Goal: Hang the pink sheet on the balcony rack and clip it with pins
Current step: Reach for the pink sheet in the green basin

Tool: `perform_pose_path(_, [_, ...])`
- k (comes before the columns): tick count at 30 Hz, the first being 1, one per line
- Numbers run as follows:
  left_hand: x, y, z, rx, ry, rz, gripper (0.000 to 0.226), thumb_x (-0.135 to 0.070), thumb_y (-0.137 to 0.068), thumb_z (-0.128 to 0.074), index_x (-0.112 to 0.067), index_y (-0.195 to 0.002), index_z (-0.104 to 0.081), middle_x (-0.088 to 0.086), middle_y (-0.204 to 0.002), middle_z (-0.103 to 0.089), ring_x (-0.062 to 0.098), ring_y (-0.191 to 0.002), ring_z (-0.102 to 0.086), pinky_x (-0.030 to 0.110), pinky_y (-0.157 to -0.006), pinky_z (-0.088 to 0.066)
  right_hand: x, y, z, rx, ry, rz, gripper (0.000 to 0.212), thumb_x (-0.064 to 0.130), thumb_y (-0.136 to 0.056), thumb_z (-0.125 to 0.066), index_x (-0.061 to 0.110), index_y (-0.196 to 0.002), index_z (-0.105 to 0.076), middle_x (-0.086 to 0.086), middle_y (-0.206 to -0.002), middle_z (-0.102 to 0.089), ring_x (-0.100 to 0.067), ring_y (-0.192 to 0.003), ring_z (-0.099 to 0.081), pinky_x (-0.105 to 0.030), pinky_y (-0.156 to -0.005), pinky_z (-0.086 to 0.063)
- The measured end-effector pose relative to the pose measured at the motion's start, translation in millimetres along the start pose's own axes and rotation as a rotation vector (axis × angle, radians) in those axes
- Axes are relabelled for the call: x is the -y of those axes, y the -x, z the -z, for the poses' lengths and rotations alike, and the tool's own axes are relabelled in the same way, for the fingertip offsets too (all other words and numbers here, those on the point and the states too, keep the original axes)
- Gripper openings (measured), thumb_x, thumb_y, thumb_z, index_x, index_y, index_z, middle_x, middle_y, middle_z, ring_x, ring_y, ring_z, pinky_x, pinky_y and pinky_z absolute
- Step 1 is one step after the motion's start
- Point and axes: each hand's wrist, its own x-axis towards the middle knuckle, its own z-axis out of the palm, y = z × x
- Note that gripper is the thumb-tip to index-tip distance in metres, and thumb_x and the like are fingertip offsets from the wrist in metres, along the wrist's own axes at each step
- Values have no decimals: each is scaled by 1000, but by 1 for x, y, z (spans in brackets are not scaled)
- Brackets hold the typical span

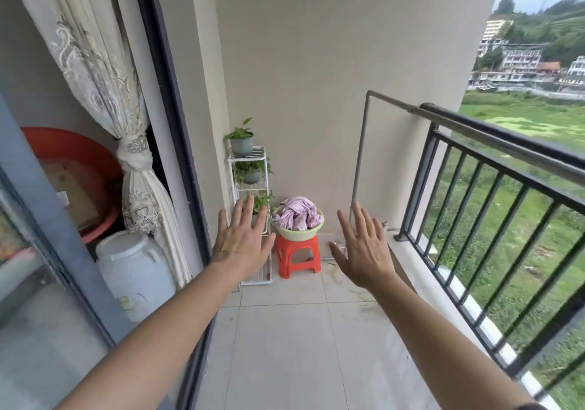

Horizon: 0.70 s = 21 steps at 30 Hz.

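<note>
Left hand [242, 245], fingers spread and holding nothing, covers part of the plant shelf [251, 153]. Beyond it the pink sheet [297, 213] lies crumpled in a green basin [297, 234] on a red stool [296, 251]. Right hand [364, 251] is spread too, empty, near the rack [392, 102] and railing [493, 130].

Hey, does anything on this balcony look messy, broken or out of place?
Nothing broken or tipped. Greenish smears mark the floor tiles right of the red stool, and the left hand has a plaster on its back.
</note>
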Motion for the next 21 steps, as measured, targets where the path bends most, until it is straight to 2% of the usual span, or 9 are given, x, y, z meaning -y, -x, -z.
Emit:
perform_pose_path(3, [13, -48, -37, 80, -5, 14, 68, -56, -97, -17, -21, -154, -13, 13, -163, -2, 30, -149, -3, 57, -117, -8, 2, -37, -26, 47, 11, 0, 74, 60, -97, -31, 20, -158, -20, -18, -164, -13, -35, -150, -20, -51, -119, -19])
perform_pose_path(8, [12, -135, -94, 122, -16, -7, 69, -57, -96, -13, -20, -154, -15, 12, -162, -5, 30, -149, -5, 57, -116, -7, -22, -109, -81, 71, 10, -24, 74, 60, -97, -32, 19, -158, -21, -19, -163, -18, -36, -149, -24, -51, -118, -21])
perform_pose_path(14, [-13, -254, -162, 159, -16, 4, 69, -58, -96, -13, -20, -154, -16, 11, -162, -6, 30, -149, -4, 57, -117, -8, -74, -216, -160, 102, -12, -66, 78, 65, -96, -24, 19, -159, -17, -19, -165, -9, -35, -149, -20, -51, -118, -20])
perform_pose_path(17, [-25, -322, -188, 189, -34, -17, 69, -58, -96, -16, -21, -154, -15, 10, -163, -3, 29, -149, -2, 56, -118, -5, -105, -275, -193, 133, -26, -78, 79, 64, -96, -27, 18, -159, -17, -20, -165, -9, -35, -148, -22, -51, -118, -19])
perform_pose_path(21, [-30, -410, -214, 136, -38, -19, 69, -58, -96, -16, -20, -154, -18, 11, -163, -6, 29, -149, -5, 54, -118, -4, -143, -362, -227, 145, -36, -86, 82, 64, -95, -33, 15, -158, -16, -22, -164, -12, -36, -147, -25, -50, -117, -24])
